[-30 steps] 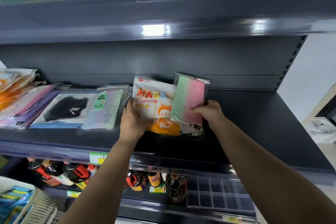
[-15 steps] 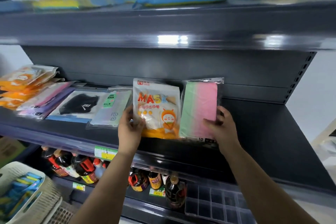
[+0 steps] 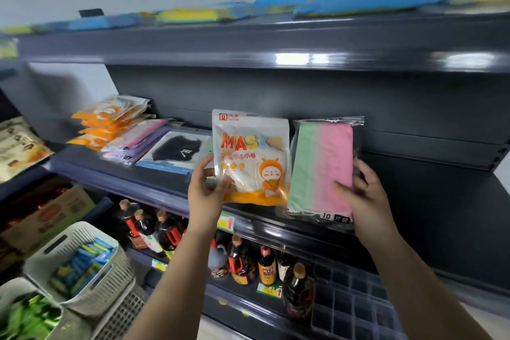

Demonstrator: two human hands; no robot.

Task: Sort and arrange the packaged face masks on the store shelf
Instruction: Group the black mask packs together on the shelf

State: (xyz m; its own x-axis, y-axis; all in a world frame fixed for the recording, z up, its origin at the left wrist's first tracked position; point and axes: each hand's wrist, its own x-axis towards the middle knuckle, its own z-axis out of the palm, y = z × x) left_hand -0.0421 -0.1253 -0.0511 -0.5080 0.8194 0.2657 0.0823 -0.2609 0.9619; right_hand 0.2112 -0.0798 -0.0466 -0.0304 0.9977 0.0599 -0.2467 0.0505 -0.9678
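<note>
White-orange MASK pack (image 3: 249,157) and green-pink mask pack (image 3: 323,168) stand upright, side by side, above the shelf (image 3: 441,201).

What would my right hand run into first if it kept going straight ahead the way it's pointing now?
Probably the shelf's dark back panel. The right hand points up and inward, holding the green-and-pink mask pack, and nothing else shows behind it, though depth is hard to judge.
</note>
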